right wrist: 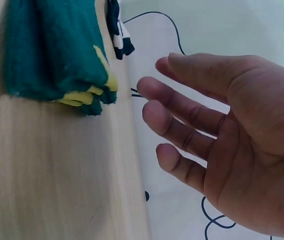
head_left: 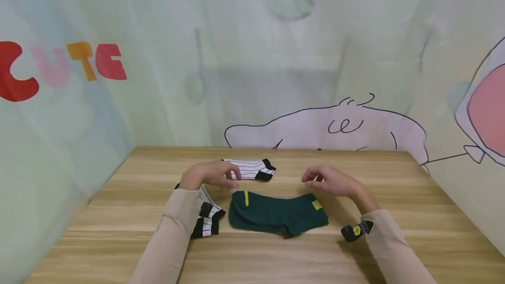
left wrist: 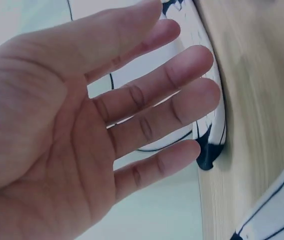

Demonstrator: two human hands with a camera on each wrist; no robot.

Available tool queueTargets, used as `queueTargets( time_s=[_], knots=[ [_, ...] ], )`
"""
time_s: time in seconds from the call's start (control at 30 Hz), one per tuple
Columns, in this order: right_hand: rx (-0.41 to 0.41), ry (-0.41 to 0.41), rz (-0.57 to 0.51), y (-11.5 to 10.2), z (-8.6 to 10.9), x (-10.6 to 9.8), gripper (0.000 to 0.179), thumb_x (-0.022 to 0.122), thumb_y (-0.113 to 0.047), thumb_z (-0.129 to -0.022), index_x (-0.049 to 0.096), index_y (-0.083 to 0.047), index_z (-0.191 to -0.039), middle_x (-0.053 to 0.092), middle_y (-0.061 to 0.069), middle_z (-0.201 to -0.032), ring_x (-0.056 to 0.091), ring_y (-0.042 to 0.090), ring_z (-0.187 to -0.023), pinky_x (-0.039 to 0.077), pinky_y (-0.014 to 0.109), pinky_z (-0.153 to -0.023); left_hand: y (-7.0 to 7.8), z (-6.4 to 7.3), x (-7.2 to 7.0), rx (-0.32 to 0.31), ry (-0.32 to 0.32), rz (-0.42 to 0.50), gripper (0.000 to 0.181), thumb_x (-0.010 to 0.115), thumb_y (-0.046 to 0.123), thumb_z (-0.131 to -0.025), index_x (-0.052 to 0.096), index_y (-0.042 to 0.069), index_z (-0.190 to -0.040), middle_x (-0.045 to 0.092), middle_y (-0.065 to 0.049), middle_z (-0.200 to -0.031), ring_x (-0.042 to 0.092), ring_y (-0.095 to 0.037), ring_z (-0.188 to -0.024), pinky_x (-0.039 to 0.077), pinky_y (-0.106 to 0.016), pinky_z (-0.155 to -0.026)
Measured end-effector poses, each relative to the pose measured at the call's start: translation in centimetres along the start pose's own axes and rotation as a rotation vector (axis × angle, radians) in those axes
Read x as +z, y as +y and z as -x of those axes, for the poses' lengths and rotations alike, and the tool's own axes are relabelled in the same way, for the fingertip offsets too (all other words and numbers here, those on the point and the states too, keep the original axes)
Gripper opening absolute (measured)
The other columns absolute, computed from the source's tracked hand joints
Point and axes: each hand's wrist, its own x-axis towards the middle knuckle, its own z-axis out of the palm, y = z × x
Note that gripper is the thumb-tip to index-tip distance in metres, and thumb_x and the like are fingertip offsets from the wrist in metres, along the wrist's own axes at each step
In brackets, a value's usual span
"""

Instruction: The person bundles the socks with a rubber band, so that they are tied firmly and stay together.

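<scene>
A dark green pair of socks [head_left: 272,214] with yellow patches lies flat on the table in front of me. Behind it is a white striped sock [head_left: 246,169] with a black heel and toe. My left hand [head_left: 213,174] hovers beside that sock and partly covers it; in the left wrist view its palm and fingers are relaxed and hold nothing. More striped socks [head_left: 207,227] lie partly hidden under the left forearm. Above the right end of the green socks [right wrist: 56,50], my right hand [head_left: 331,181] is raised with loosely bent fingers and nothing in them.
The wood-grain table [head_left: 268,260] reaches back to a cloth backdrop [head_left: 252,56] printed with letters and a cartoon animal. A black strap device [head_left: 357,230] sits on the right wrist.
</scene>
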Motion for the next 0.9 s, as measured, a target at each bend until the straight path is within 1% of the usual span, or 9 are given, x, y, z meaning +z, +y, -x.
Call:
queueTargets(
  time_s=[0.17,0.27,0.33,0.43,0.57,0.67,0.73,0.8,0.9],
  knots=[
    [0.023,0.026,-0.002,0.0,0.2,-0.4,0.019,0.061,-0.012,-0.100,0.066,0.001,-0.112,0.067,0.014,-0.101,0.061,0.022,-0.087,0.051,0.031,-0.076,-0.9,0.4,-0.2,-0.006,0.028,0.049,0.025,0.066,0.016,-0.098,0.063,0.010,-0.122,0.066,-0.008,-0.105,0.063,-0.021,-0.087,0.051,-0.038,-0.081],
    [0.040,0.034,-0.011,-0.2,0.0,-0.7,0.020,0.060,-0.011,-0.100,0.065,0.003,-0.114,0.066,0.016,-0.102,0.062,0.027,-0.087,0.052,0.032,-0.074,-1.3,0.6,-0.3,-0.019,0.042,0.068,0.025,0.066,0.016,-0.097,0.063,0.010,-0.122,0.066,-0.008,-0.105,0.064,-0.024,-0.088,0.051,-0.039,-0.082],
    [0.048,0.038,-0.023,-0.5,-0.3,-0.8,0.020,0.060,-0.011,-0.100,0.064,0.003,-0.115,0.066,0.017,-0.102,0.063,0.029,-0.086,0.053,0.033,-0.073,-1.6,0.7,-0.4,-0.027,0.056,0.069,0.025,0.067,0.015,-0.097,0.063,0.010,-0.122,0.066,-0.008,-0.105,0.063,-0.024,-0.089,0.051,-0.039,-0.082],
    [0.060,0.047,-0.042,-0.9,-1.1,-0.5,0.024,0.060,-0.013,-0.101,0.062,0.002,-0.120,0.068,0.016,-0.105,0.063,0.029,-0.085,0.052,0.036,-0.073,-1.9,0.8,-0.5,-0.035,0.089,0.045,0.023,0.066,0.014,-0.097,0.064,0.010,-0.120,0.065,-0.008,-0.108,0.062,-0.023,-0.095,0.051,-0.041,-0.086],
    [0.085,0.073,-0.083,-1.5,-2.3,0.2,0.028,0.061,-0.013,-0.100,0.059,-0.002,-0.127,0.069,0.017,-0.107,0.066,0.032,-0.083,0.054,0.046,-0.075,-2.2,1.1,-0.5,-0.052,0.121,0.011,0.022,0.066,0.013,-0.097,0.065,0.009,-0.118,0.065,-0.011,-0.115,0.061,-0.024,-0.103,0.050,-0.044,-0.091],
    [0.085,0.097,-0.125,-2.0,-3.1,0.4,0.028,0.060,-0.010,-0.100,0.058,-0.001,-0.127,0.068,0.020,-0.106,0.066,0.037,-0.081,0.053,0.055,-0.077,-2.2,1.3,-0.4,-0.076,0.134,0.005,0.023,0.066,0.013,-0.097,0.065,0.009,-0.119,0.065,-0.012,-0.116,0.061,-0.025,-0.105,0.050,-0.045,-0.092],
    [0.091,0.110,-0.142,-2.2,-3.5,0.4,0.027,0.059,-0.009,-0.100,0.058,0.001,-0.125,0.067,0.021,-0.104,0.065,0.036,-0.080,0.053,0.055,-0.077,-2.1,1.3,-0.4,-0.086,0.142,0.003,0.025,0.066,0.013,-0.097,0.064,0.008,-0.121,0.065,-0.012,-0.117,0.061,-0.025,-0.105,0.051,-0.045,-0.092],
    [0.116,0.119,-0.159,-2.4,-3.9,0.3,0.026,0.058,-0.009,-0.100,0.059,0.002,-0.123,0.067,0.020,-0.102,0.065,0.034,-0.078,0.054,0.053,-0.077,-2.0,1.3,-0.4,-0.091,0.152,-0.001,0.026,0.066,0.013,-0.097,0.064,0.008,-0.122,0.066,-0.012,-0.116,0.062,-0.025,-0.104,0.051,-0.045,-0.091],
    [0.172,0.124,-0.181,-2.7,-4.6,0.3,0.027,0.058,-0.011,-0.101,0.060,0.001,-0.124,0.067,0.020,-0.103,0.065,0.029,-0.076,0.053,0.045,-0.071,-2.3,1.2,-0.4,-0.083,0.167,-0.013,0.025,0.065,0.012,-0.097,0.064,0.007,-0.122,0.066,-0.013,-0.116,0.062,-0.026,-0.104,0.050,-0.045,-0.091]
  ],
)
